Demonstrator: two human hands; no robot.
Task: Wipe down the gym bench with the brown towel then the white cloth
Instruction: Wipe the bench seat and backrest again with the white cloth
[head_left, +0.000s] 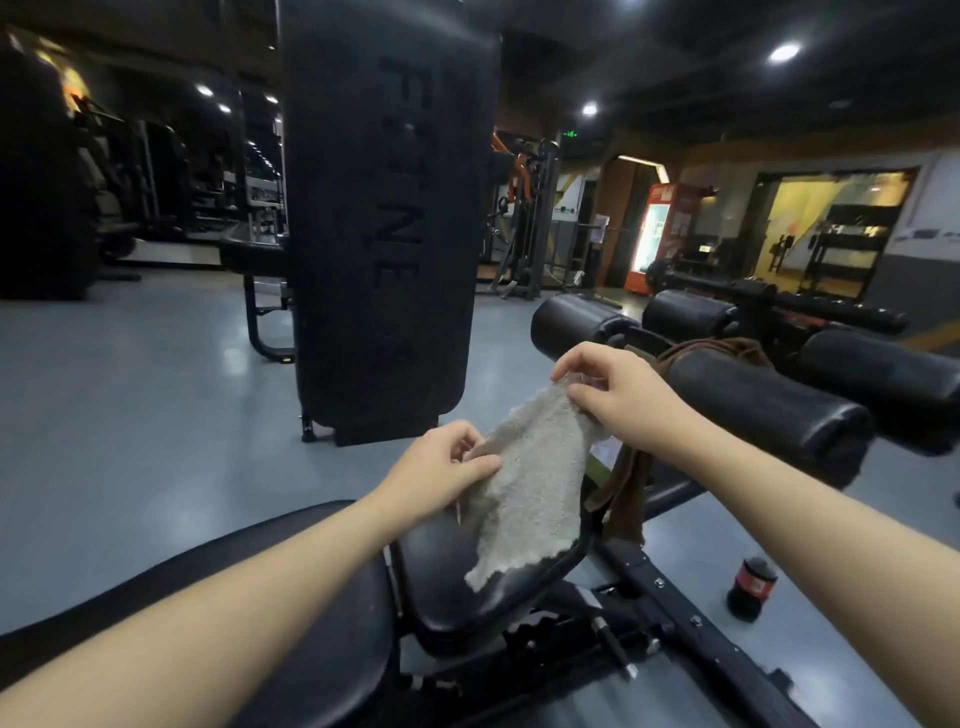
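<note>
Both hands, left hand (447, 462) and right hand (618, 389), pinch white cloth (535, 483) stretched over gym bench seat (467, 587), brown towel (623, 493) draped on roller; loose pinch could drop cloth to floor

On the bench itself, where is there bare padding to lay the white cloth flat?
The long pad under the left forearm is bare. The small seat pad is free only left of the white cloth. The roller side is crowded: brown towel hangs there.

Both hands — left hand (447, 470), right hand (618, 395) — pinch the white cloth (535, 483) above the bench seat (467, 597).
</note>
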